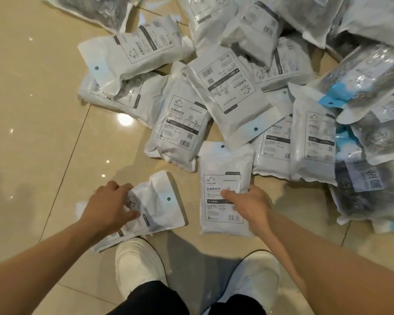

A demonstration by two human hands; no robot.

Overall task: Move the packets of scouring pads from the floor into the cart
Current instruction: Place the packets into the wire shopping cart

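Gripping a crumpled white packet, the left hand has fingers curled over its left edge and thumb laid across the printed face. That packet lies on the floor just ahead of the left shoe, touching it at the lower edge. Right hand holds a second packet: thumb flat on the label, fingers wrapped round the right edge and hidden behind it. This one lies flat, label up, blue dot at the far end, just ahead of the right shoe. Beyond both, a loose pile of packets spreads across the tan glossy tiles, overlapping one another. At far right some lie clear side up, showing dark pads and blue headers. Black trouser legs show at the bottom edge. Cart not in view.
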